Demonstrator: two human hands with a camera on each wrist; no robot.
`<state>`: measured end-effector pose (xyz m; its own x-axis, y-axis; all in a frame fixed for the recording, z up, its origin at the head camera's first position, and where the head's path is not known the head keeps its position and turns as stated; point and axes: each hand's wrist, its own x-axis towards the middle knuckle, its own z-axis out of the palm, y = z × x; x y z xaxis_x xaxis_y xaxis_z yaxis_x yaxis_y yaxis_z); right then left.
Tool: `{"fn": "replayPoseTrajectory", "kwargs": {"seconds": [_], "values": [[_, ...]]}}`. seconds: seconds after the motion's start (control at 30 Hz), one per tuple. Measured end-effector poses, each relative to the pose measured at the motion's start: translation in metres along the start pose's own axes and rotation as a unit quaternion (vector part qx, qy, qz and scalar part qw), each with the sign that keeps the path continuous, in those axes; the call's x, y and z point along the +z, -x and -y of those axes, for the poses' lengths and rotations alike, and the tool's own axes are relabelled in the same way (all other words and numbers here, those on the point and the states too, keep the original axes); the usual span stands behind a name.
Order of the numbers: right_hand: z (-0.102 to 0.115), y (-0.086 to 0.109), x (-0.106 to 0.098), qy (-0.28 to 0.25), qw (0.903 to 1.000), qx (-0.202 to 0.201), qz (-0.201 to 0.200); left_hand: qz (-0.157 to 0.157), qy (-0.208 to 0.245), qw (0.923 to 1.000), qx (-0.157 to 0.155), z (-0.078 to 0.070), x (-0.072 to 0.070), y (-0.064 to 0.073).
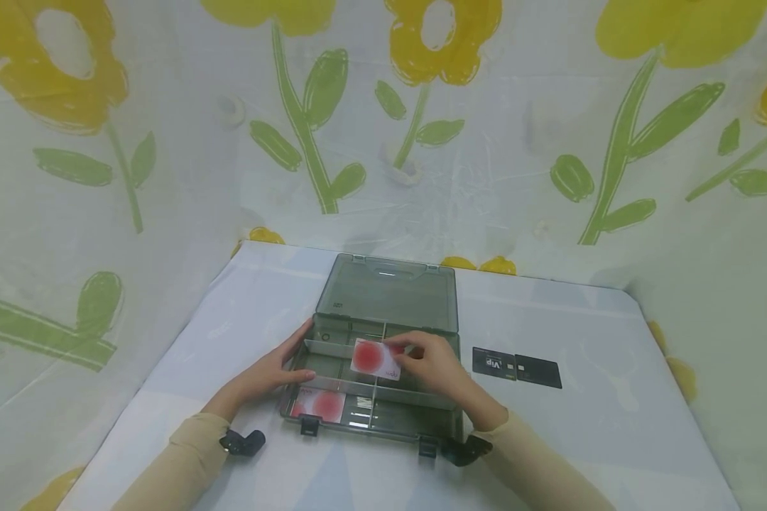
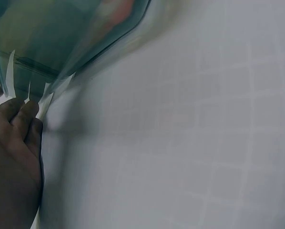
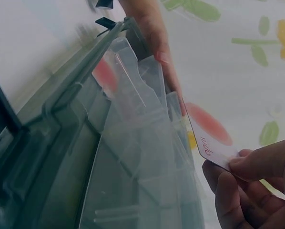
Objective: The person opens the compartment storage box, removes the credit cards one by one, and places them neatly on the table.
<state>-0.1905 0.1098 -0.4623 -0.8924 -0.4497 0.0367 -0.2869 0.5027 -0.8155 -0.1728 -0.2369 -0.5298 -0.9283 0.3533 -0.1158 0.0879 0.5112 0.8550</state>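
I'd say placing the red-and-white card (image 1: 369,356) is the step: the right hand (image 1: 433,362) pinches it above the case (image 1: 415,419)'s middle; the left hand (image 1: 270,370), fingers extended, rests on its left edge. Lowering it probably means clearing the dividers (image 1: 415,397).

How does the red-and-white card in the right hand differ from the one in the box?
The held card is pinched by the right hand above the box; the boxed card sits in the near-left compartment, untouched. From the head view, the held card's lettering is at its lower right; the boxed card's is at its upper left. Both show a blurry red circle.
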Motion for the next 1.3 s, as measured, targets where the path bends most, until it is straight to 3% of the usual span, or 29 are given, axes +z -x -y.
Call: {"fn": "replayPoseTrajectory", "kwargs": {"seconds": [0.23,0.9,1.3], "values": [[-0.008,0.007,-0.012,0.002,0.9994,0.026,-0.024,-0.004,-0.014,0.9999,0.000,0.000,-0.001,0.002],[-0.028,0.036,-0.042,-0.030,0.9970,0.065,-0.030,-0.003,-0.016,0.9998,0.007,0.000,0.000,0.002],[-0.046,0.055,-0.067,-0.013,0.9932,0.095,-0.065,0.000,-0.011,0.9999,0.000,0.002,0.000,0.001]]}}
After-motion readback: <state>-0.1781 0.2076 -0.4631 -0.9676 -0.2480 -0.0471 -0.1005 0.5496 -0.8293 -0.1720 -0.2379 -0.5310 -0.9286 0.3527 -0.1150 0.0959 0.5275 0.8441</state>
